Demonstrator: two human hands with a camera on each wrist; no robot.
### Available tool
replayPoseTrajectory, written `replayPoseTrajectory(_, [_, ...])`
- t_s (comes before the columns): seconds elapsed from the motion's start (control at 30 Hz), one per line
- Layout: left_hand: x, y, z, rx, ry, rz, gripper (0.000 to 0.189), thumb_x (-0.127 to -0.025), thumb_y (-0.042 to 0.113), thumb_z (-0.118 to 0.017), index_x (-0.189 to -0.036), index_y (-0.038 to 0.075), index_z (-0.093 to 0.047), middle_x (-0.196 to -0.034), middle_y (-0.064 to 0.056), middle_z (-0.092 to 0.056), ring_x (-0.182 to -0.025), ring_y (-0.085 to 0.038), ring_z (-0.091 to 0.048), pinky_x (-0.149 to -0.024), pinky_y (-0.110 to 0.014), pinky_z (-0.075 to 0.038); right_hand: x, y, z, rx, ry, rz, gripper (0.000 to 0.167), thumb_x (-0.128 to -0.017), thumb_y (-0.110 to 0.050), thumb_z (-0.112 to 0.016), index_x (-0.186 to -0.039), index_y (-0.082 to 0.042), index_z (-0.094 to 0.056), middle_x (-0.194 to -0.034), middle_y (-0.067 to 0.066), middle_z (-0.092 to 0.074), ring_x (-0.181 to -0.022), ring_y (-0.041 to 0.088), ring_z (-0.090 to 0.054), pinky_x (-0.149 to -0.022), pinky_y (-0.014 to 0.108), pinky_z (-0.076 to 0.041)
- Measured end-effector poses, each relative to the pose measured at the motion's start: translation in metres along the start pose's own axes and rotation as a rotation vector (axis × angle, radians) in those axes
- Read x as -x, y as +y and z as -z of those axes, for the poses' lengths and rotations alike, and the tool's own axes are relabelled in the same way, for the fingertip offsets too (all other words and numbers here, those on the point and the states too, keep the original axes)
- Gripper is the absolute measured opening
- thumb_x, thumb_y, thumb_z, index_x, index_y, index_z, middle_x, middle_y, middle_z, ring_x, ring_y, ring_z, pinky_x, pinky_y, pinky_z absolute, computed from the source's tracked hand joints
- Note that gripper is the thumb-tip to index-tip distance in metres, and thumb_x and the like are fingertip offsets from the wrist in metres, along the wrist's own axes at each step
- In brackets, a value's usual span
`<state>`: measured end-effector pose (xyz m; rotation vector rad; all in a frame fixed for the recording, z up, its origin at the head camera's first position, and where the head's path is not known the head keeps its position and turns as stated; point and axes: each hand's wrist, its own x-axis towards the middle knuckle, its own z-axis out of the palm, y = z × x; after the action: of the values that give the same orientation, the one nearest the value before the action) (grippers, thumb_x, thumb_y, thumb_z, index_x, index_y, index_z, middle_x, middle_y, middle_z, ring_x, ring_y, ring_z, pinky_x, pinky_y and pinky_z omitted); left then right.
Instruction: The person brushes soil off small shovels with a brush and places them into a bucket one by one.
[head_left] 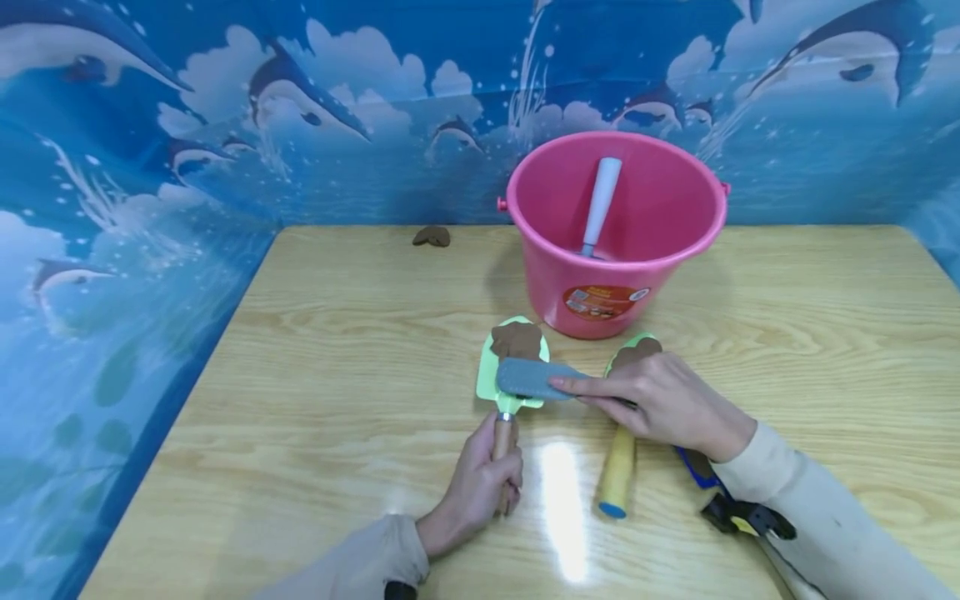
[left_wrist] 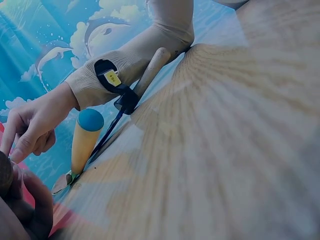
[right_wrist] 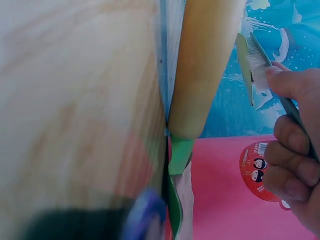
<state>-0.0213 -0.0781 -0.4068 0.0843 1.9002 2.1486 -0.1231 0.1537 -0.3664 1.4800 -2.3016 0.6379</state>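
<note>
Left hand is clamping its fingers round the wooden handle of a green shovel, holding it over the table, in front of the bucket. Right hand is curling its fingers round a grey brush, which is lying across the blade; the right wrist view is showing white bristles facing that blade. A brown patch is covering the blade's far part.

Risks, in my judgement: the left hand is holding only the handle, so hard brushing could be twisting the blade sideways. Loose brown matter, if any, could be flicking onto the table. The right forearm is passing over a yellow-handled shovel and a blue-edged tool; a low sweep of the sleeve could be knocking either. Whether the patch is sticking firmly, I cannot tell.
</note>
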Motion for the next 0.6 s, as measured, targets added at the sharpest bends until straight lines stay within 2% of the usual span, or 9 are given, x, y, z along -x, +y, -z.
replayPoseTrajectory(0.13, [0.0003, 0.0005, -0.0004, -0.008, -0.002, -0.002, 0.024, -0.070, -0.011, -0.040, -0.093, -0.007, -0.036, -0.058, -0.001, -0.039, -0.039, -0.009, -0.041, -0.032, -0.022, -0.038, 0.0009, 0.0010, 0.0008, 0.006, 0.008, -0.015, 0.030, -0.099, -0.039, -0.052, -0.124, -0.030, -0.067, -0.054, -0.016, -0.033, -0.051, -0.002, -0.033, -0.044, 0.010, -0.023])
replayPoseTrajectory(0.47, [-0.0033, 0.0030, -0.0017, -0.015, 0.020, 0.032, 0.024, -0.071, -0.010, -0.040, -0.095, -0.004, -0.038, -0.058, -0.001, -0.040, -0.038, -0.009, -0.039, -0.032, -0.022, -0.037, 0.0010, 0.0016, 0.0036, 0.085, 0.029, -0.034, 0.037, -0.102, -0.042, -0.040, -0.127, -0.031, -0.064, -0.055, -0.015, -0.035, -0.051, 0.001, -0.033, -0.043, 0.014, -0.026])
replayPoseTrajectory(0.6, [-0.0005, 0.0013, -0.0009, -0.012, 0.021, 0.036, 0.024, -0.071, -0.011, -0.040, -0.094, -0.003, -0.037, -0.059, -0.001, -0.040, -0.037, -0.009, -0.039, -0.032, -0.023, -0.037, 0.0008, 0.0004, 0.0019, 0.110, 0.026, -0.039, 0.039, -0.103, -0.042, -0.036, -0.127, -0.031, -0.064, -0.055, -0.014, -0.037, -0.050, 0.001, -0.033, -0.042, 0.015, -0.027])
